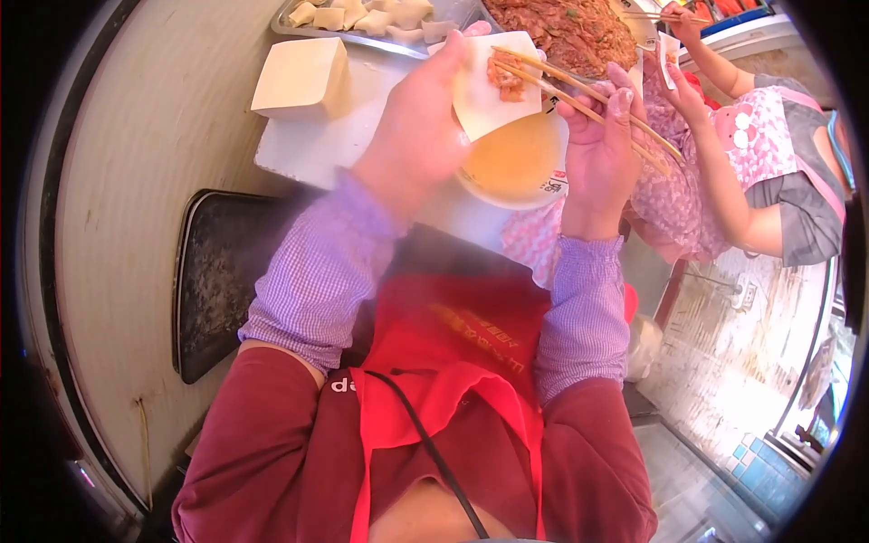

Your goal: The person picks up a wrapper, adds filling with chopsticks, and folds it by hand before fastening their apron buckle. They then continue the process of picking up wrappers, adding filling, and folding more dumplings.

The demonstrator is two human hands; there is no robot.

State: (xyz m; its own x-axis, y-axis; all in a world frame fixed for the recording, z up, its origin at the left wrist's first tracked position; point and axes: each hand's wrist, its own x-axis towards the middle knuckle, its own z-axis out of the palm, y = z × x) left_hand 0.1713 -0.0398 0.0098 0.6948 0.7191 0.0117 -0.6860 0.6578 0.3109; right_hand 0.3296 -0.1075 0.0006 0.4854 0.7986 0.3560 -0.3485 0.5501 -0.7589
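My left hand (421,122) holds a square dough wrapper (480,100) out flat, thumb along its upper side. Reddish meat filling (509,80) sits on the wrapper near its middle. In my right hand (602,145) is a pair of wooden chopsticks (579,98), fingers closed round them, their tips at the filling. Under the wrapper and between my hands is a white bowl of yellow-orange liquid (516,158). To the left of my left hand stands a thick stack of square wrappers (301,77).
A metal tray (367,41) of folded dumplings lies at the top. Beside it is a heap of red meat filling (566,32). A co-worker in a pink apron (760,127) works at the right, holding a wrapper and chopsticks. A dark tray (222,281) leans at the left.
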